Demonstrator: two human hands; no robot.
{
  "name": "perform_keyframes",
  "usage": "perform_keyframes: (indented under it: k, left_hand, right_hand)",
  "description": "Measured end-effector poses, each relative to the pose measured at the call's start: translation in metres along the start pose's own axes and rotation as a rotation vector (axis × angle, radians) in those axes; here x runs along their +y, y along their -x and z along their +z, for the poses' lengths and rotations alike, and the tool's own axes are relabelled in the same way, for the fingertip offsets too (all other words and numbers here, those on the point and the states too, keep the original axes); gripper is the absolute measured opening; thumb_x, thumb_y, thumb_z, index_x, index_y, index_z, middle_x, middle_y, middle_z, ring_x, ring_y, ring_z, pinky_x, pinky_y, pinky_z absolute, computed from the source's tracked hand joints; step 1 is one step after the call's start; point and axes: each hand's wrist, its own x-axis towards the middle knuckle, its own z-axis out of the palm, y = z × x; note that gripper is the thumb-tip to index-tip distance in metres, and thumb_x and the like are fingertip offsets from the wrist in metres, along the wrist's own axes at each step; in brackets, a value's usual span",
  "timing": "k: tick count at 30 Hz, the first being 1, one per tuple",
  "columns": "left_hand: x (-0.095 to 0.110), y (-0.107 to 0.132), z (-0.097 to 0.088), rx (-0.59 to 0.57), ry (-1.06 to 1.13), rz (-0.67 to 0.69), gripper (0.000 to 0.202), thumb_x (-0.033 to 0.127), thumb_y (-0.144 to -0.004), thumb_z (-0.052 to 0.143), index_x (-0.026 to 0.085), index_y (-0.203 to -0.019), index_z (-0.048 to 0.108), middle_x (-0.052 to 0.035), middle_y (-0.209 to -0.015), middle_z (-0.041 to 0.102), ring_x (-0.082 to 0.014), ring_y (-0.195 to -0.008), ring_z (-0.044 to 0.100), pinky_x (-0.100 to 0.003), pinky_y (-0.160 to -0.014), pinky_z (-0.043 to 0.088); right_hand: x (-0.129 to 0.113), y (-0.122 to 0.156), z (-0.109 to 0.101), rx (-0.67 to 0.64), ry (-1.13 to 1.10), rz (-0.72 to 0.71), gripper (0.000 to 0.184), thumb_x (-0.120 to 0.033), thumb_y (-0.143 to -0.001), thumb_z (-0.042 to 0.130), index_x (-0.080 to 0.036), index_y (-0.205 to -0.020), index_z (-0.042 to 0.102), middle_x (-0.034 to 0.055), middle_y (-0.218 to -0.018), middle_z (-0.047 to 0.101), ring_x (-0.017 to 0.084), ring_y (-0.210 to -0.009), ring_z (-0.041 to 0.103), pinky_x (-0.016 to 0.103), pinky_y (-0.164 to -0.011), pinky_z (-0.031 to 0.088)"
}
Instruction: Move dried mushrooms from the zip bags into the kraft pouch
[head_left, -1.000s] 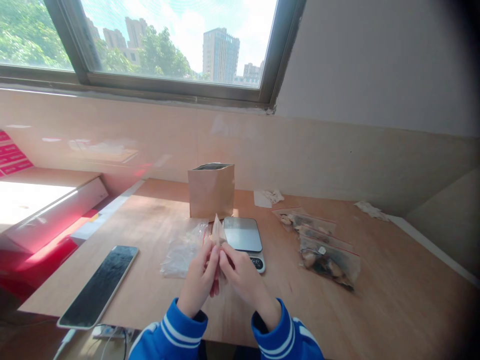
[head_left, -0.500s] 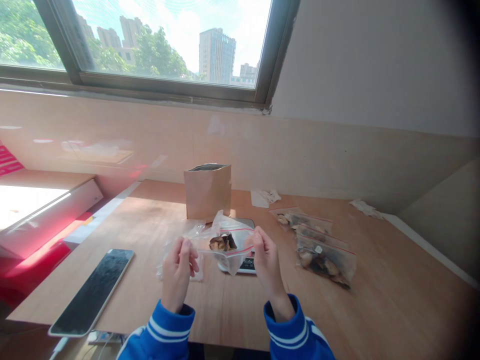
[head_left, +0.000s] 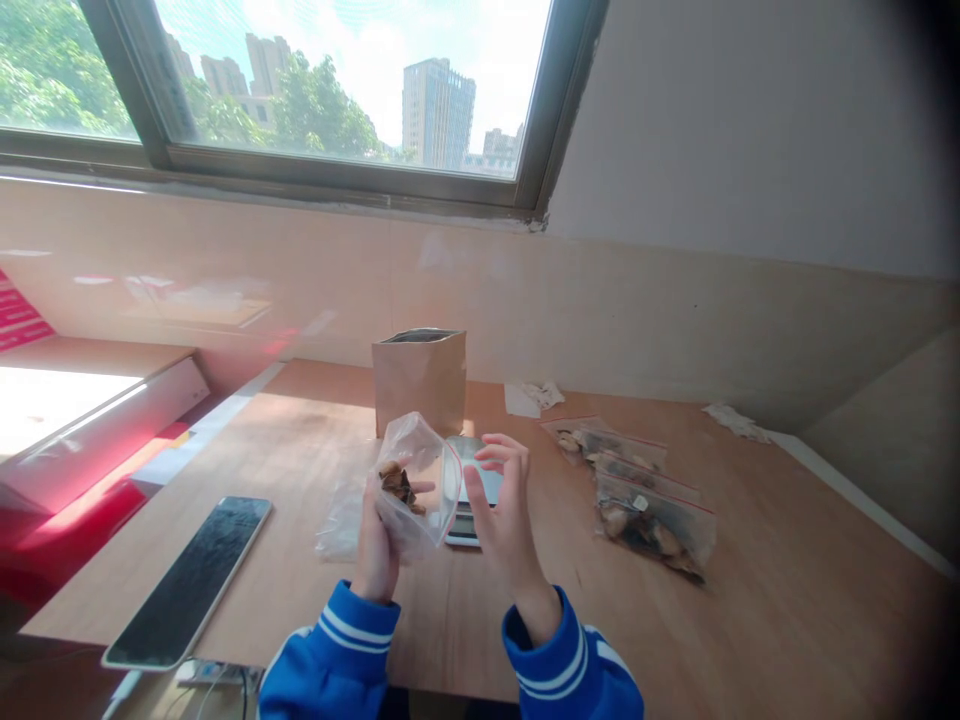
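My left hand (head_left: 376, 545) grips a small clear zip bag (head_left: 418, 487) with a red seal strip and dark dried pieces inside, held upright above the wooden table (head_left: 750, 620). My right hand (head_left: 504, 505) hovers just right of the bag with fingers spread, holding nothing. Behind the hands sits a small digital scale (head_left: 474, 495), partly hidden. A pile of empty clear bags (head_left: 339, 520) lies left of the scale. A brown paper bag (head_left: 420, 378) stands open behind it.
Several filled zip bags (head_left: 637, 490) lie in a row at the right. A dark phone (head_left: 191, 580) rests at the table's left front. Paper scraps (head_left: 534, 395) lie near the wall. A red and white box (head_left: 97, 440) sits at the left.
The bag was stretched between both hands; now my left hand alone holds it, turned upright, and my right hand has let go and opened.
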Motion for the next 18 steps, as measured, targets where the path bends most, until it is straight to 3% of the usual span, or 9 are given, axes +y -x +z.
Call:
perform_keyframes:
  k: [2,5,7,11,14,18]
  left_hand:
    - [0.000,-0.006,-0.008,0.048,-0.036,0.032,0.062,0.063,-0.081,0.043,0.017,-0.122,0.051,-0.0051,-0.083,0.068,-0.0137,-0.054,0.058,-0.026,-0.048,0.046]
    - [-0.007,-0.016,-0.020,0.082,-0.048,0.090,0.056,0.058,-0.080,0.049,0.015,-0.115,0.058,-0.0050,-0.084,0.069,-0.0157,-0.066,0.063,-0.027,-0.061,0.050]
    - [-0.012,-0.020,-0.026,0.098,-0.044,0.132,0.050,0.053,-0.080,0.052,0.014,-0.110,0.062,-0.0063,-0.091,0.070,-0.0189,-0.080,0.065,-0.030,-0.072,0.052]
    - [-0.010,-0.020,-0.029,0.120,-0.097,0.216,0.034,0.040,-0.081,0.056,0.014,-0.103,0.066,-0.0048,-0.101,0.070,-0.0212,-0.098,0.063,-0.031,-0.089,0.048]
    - [0.001,-0.015,-0.026,0.168,-0.136,0.191,0.031,0.037,-0.081,0.056,0.014,-0.098,0.067,-0.0055,-0.095,0.072,-0.0222,-0.093,0.065,-0.031,-0.078,0.052]
    - [0.011,-0.014,-0.022,0.215,-0.191,0.110,0.040,0.046,-0.080,0.053,0.011,-0.096,0.065,-0.0090,-0.082,0.071,-0.0213,-0.064,0.066,-0.025,-0.042,0.047]
  right_hand:
    - [-0.008,-0.006,-0.003,-0.097,-0.061,-0.033,0.014,-0.031,-0.091,0.045,-0.022,-0.100,0.052,0.0082,-0.109,0.052,0.020,-0.107,0.051,0.037,-0.088,0.046]
    - [-0.016,-0.018,0.000,-0.499,-0.134,-0.049,0.020,-0.021,-0.093,0.039,-0.022,-0.105,0.056,0.0059,-0.105,0.057,0.016,-0.097,0.057,0.032,-0.085,0.049]
    - [-0.015,-0.027,0.009,-0.698,-0.100,-0.077,0.023,-0.017,-0.090,0.044,-0.021,-0.110,0.055,0.0066,-0.111,0.055,0.016,-0.101,0.057,0.032,-0.087,0.049]
    - [-0.005,-0.040,0.029,-0.879,0.069,-0.190,0.026,-0.017,-0.079,0.061,-0.020,-0.104,0.055,0.0065,-0.108,0.055,0.022,-0.107,0.050,0.038,-0.092,0.046]
    - [0.002,-0.043,0.039,-0.931,0.097,-0.231,0.032,-0.019,-0.073,0.069,-0.021,-0.102,0.055,0.0051,-0.104,0.055,0.023,-0.106,0.048,0.039,-0.090,0.046]
    - [0.009,-0.040,0.044,-0.883,-0.027,-0.174,0.041,-0.023,-0.072,0.073,-0.021,-0.107,0.053,0.0056,-0.107,0.053,0.019,-0.099,0.052,0.032,-0.080,0.049]
